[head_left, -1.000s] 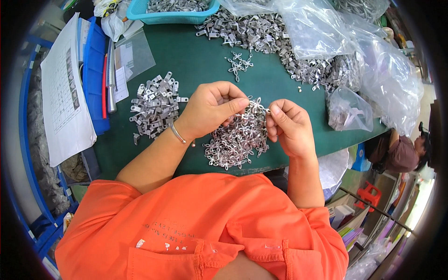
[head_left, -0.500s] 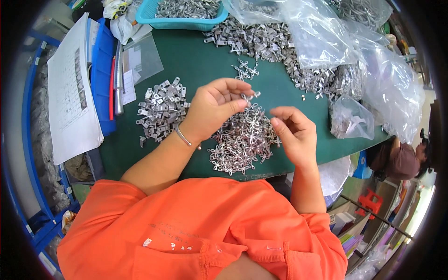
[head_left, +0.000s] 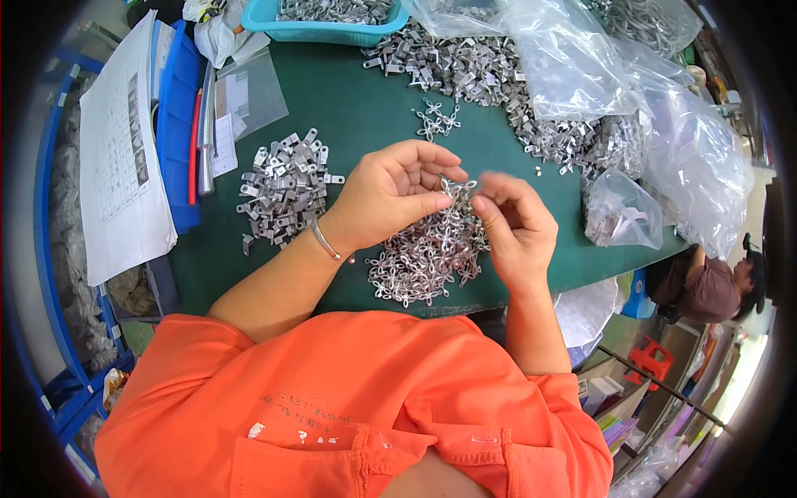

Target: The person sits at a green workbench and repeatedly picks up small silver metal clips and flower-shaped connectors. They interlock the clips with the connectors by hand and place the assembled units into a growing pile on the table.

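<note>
Between the thumb and fingers of my left hand (head_left: 398,192) is a small silvery metal piece with four open loops, like a flower-shaped cross (head_left: 458,192). Close to its right side is my right hand (head_left: 519,228), thumb and fingertips apart; its index fingertip is smeared by motion. Whether it touches the piece is hard to see. Beneath both hands lies a heap of similar looped pieces (head_left: 419,266). Left of my left hand sits a pile of small bent metal brackets (head_left: 286,191). A few looped pieces (head_left: 437,120) lie apart, farther back.
The green table (head_left: 328,91) carries a large bracket heap (head_left: 465,70) at the back, under clear plastic bags (head_left: 573,66). A turquoise basket (head_left: 324,33) of metal parts stands behind. At left are a blue bin (head_left: 177,133) and paper sheets (head_left: 124,158). Another person (head_left: 712,286) is at far right.
My right hand has come left and up, toward the piece in my left hand. The held piece has turned, so its loops show more fully. The view has shifted slightly.
</note>
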Available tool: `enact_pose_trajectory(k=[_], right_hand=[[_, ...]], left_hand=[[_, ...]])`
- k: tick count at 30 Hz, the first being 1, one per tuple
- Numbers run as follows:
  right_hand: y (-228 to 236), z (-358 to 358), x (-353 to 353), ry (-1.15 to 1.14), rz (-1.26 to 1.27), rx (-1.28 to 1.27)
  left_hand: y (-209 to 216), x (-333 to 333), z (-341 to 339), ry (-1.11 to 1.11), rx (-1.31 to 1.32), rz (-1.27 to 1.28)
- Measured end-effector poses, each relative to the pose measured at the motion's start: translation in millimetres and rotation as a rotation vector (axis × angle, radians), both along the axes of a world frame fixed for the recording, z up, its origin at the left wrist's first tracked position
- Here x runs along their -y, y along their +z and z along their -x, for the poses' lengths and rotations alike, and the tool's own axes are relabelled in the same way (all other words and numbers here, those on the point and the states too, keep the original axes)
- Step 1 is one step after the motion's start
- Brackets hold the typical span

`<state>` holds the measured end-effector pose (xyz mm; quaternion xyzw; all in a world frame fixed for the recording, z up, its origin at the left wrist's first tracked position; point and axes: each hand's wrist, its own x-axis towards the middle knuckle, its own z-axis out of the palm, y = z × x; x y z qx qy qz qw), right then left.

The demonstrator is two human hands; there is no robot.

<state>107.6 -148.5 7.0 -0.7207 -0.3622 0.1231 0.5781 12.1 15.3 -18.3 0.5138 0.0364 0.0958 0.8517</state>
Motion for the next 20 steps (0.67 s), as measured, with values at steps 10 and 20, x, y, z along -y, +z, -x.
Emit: enact_pose_trajectory(k=[10, 20], right_hand=[[4, -3, 2, -0.065, 0.055, 0.031], [1, -5, 9, -0.073, 0.129, -0.047]], left_hand=[[3, 0, 0, 0.037, -0.019, 0.022], [4, -2, 2, -0.005, -0.054, 0.085]])
